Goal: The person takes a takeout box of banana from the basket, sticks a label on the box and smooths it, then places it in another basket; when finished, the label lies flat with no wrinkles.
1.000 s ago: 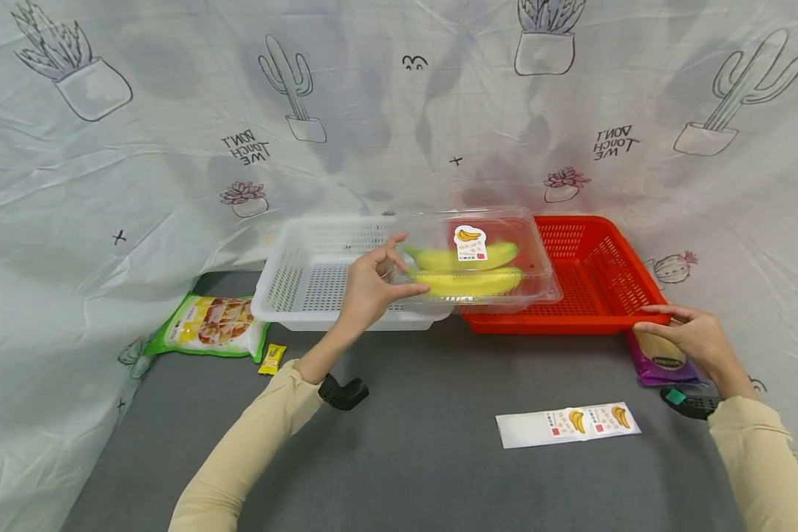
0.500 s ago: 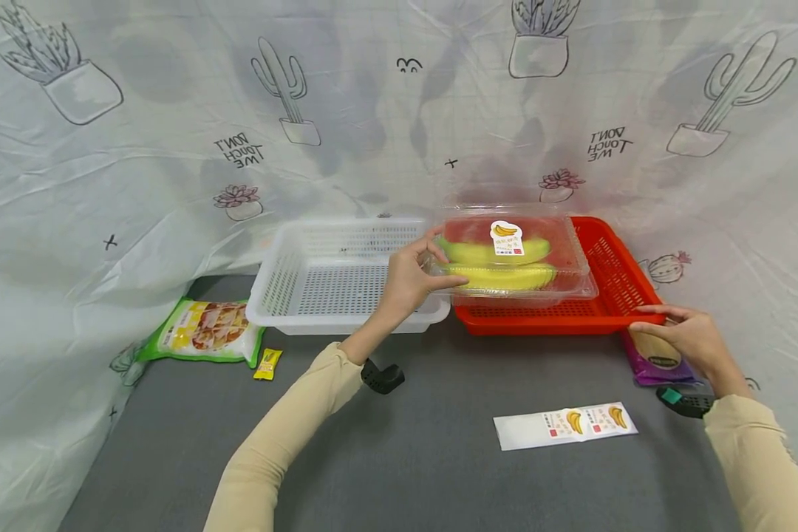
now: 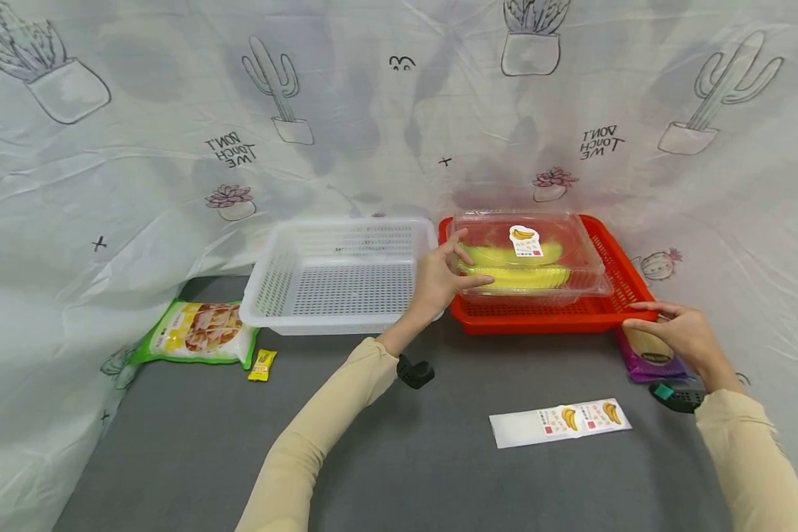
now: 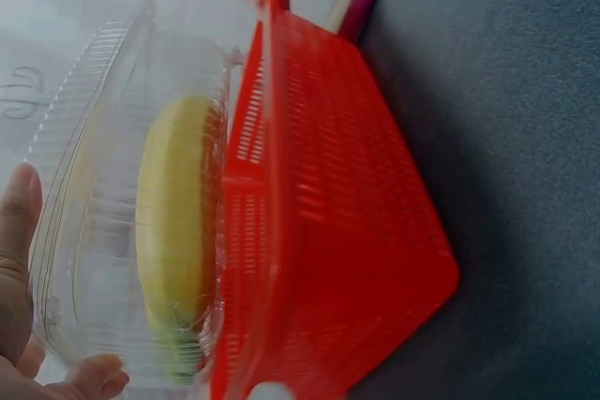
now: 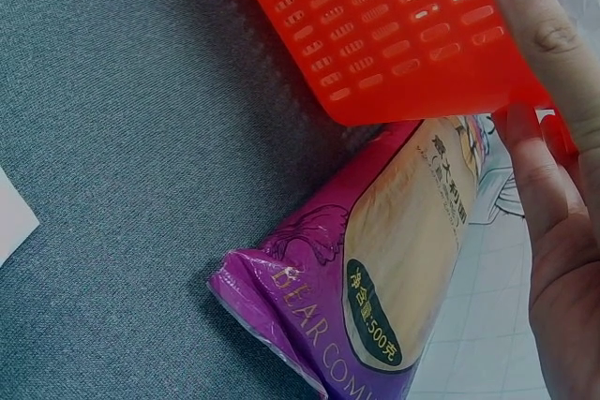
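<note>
A clear plastic clamshell box (image 3: pixel 581 251) with yellow bananas (image 3: pixel 528 278) inside bears a banana label (image 3: pixel 525 241) on its lid. My left hand (image 3: pixel 441 277) grips the box's left end between thumb and fingers. The box is over the red basket (image 3: pixel 539 325); in the left wrist view its body (image 4: pixel 103 222) is at the basket's rim, and whether it touches the bottom cannot be told. My right hand (image 3: pixel 681 332) pinches the basket's front right corner, thumb (image 5: pixel 548 35) on the near side. Beneath that corner lies a purple pasta bag (image 5: pixel 328 259).
Left of the red basket stands a white basket (image 3: pixel 346 325). A green-edged food bag (image 3: pixel 202 332) and a small yellow packet (image 3: pixel 262 365) lie at the left. A strip of banana stickers (image 3: pixel 561 423) lies in front. A printed cloth (image 3: pixel 372 148) hangs behind.
My left hand has carried the banana box rightward from between the two baskets, then lower over the red one. The right hand keeps its grip on the red basket's corner.
</note>
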The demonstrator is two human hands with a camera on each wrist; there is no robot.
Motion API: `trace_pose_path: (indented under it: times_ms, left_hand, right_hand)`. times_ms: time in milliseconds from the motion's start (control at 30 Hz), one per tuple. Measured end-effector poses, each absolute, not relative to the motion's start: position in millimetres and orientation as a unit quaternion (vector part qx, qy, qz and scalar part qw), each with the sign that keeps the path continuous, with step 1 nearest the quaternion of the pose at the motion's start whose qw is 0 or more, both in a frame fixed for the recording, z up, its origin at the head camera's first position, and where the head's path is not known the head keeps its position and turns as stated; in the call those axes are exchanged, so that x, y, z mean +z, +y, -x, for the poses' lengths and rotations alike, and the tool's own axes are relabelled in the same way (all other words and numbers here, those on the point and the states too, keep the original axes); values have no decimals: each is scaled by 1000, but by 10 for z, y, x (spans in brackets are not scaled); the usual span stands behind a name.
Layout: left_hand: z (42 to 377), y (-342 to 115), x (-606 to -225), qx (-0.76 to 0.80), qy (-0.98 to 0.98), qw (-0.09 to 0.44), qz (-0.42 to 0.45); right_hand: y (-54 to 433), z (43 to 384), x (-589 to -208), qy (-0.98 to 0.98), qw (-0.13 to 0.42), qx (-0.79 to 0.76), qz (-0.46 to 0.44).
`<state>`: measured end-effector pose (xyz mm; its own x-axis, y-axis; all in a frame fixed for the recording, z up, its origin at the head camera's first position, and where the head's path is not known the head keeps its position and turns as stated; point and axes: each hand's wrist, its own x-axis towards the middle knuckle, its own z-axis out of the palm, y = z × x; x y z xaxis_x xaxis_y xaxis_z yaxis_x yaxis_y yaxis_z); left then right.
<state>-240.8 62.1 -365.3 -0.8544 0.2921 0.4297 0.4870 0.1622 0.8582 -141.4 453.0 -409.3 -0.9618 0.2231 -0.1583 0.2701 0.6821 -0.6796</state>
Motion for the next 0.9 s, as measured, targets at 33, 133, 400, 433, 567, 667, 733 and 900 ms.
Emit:
trace_pose_path:
  times_ms: [33,133,400,433,567,667,733,900]
  left_hand:
    - [2419,647,-3670,-589,-762,86,256]
    - [2450,728,-3713,-569,-775,99,257]
    - [2501,969,-3898,-571,-785,94,218]
    - [2506,994,-3924,-571,-787,92,213]
    - [2523,1075,-4004,-565,-796,89,196]
    - [2535,1119,-4047,-566,-799,88,183]
    - [2548,1145,-4068,-564,-802,88,176]
    - [2593,1201,-4075,-538,-823,74,165]
  right_hand:
    - [4528,1420,-4090,916,31,-378,-133]
    - [4529,1438,-4091,915,27,-382,-128]
    - [4527,1434,-4116,912,26,-388,-133]
    - [4527,1431,-4119,912,25,-388,-134]
    - [4527,1422,-4125,912,21,-386,-138]
    - [4530,1415,-4128,911,18,-387,-137]
    - [4536,1411,-4133,911,16,-388,-135]
    - [4550,1412,-4132,913,9,-387,-128]
